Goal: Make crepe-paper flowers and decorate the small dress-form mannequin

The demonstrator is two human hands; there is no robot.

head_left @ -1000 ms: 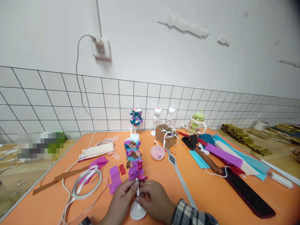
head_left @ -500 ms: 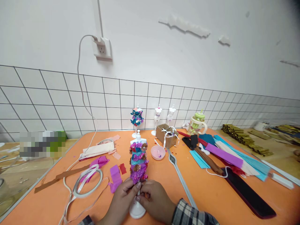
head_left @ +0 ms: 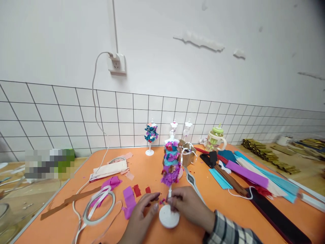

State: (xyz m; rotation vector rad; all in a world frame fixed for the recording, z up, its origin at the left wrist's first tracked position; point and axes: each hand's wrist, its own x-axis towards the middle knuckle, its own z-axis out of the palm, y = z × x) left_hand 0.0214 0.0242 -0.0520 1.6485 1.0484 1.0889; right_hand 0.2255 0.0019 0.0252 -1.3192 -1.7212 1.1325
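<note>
A small white dress-form mannequin (head_left: pixel 171 136) wears a ruffled paper dress (head_left: pixel 171 164) in purple, blue, pink and brown. My right hand (head_left: pixel 189 203) is closed around its thin stem, just above the round white base (head_left: pixel 169 217). The base looks slightly tilted, and I cannot tell whether it touches the table. To the left, my left hand (head_left: pixel 143 215) is apart from the mannequin, its fingers spread and nothing in them. Small dark and purple scraps (head_left: pixel 162 201) lie between the two hands.
Behind stand a dress form in teal ruffles (head_left: pixel 151 134), two plain ones, and a cardboard box (head_left: pixel 189 157). A tape roll (head_left: pixel 99 222) and purple crepe paper (head_left: pixel 129 200) lie left. Folded paper strips (head_left: pixel 247 173), a black strap-like piece (head_left: pixel 276 217) and a lidded cup (head_left: pixel 215 139) are right.
My left hand has let go of the mannequin and opened. My right hand has moved it rightward, where it now hides the pink bowl and part of the box. The view has shifted slightly.
</note>
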